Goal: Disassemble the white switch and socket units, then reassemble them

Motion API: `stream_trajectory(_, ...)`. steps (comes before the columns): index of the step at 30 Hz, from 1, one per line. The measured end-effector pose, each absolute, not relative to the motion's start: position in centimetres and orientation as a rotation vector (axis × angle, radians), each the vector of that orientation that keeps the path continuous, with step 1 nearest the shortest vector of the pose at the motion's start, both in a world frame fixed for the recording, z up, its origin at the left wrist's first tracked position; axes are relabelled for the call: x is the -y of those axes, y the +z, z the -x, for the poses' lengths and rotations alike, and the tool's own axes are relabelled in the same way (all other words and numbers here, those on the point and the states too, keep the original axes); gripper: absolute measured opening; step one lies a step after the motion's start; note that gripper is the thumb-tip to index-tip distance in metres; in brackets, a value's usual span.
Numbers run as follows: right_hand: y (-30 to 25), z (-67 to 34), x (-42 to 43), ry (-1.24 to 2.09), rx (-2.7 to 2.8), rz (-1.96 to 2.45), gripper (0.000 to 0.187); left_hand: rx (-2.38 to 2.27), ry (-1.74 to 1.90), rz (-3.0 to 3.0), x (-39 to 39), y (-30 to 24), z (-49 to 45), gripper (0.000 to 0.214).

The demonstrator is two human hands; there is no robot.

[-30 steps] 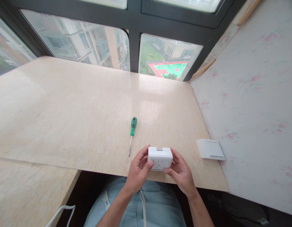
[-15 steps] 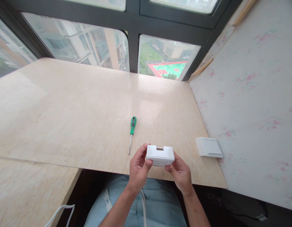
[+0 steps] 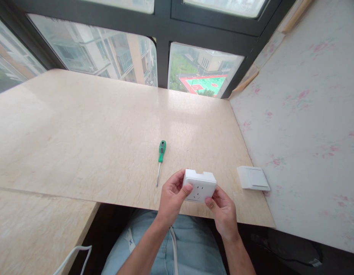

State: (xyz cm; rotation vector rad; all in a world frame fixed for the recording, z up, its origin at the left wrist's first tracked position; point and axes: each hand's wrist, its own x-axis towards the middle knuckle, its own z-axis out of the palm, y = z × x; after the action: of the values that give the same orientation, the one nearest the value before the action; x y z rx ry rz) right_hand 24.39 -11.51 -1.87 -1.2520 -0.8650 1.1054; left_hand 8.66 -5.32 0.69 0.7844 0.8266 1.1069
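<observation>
Between my two hands is a white wall socket on a box-shaped back, held above the near edge of the counter. Its slotted front face is tilted up toward me, and a notch shows in its upper side. My left hand is closed on the left end, thumb across the face. On the right end my right hand is closed too, its thumb at the lower corner. A screwdriver with a green handle lies on the counter left of the socket, its metal tip pointing toward me.
A white wall switch sits on the right, by the flowered wall. The marbled counter runs back to dark-framed windows. A white cable hangs at the lower left, and a dark cord lies below right.
Both hands have shifted slightly right with the socket. It has been tipped so that more of its slotted front face shows. The screwdriver and the switch lie where they were.
</observation>
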Motion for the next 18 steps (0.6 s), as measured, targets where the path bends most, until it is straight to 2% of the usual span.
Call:
stream_trajectory(5, -1.5, -23.7, 10.9, 1.104, 0.621, 1.26, 0.048, -0.862, 1.057, -0.761, 5.0, 0.8, -9.7, 0.047)
stream_trajectory(18, -0.8, -22.6, 10.4, 1.04, 0.49, 1.327, 0.055, -0.773, 0.974, -0.815, 5.4, -0.4, -9.0, 0.054)
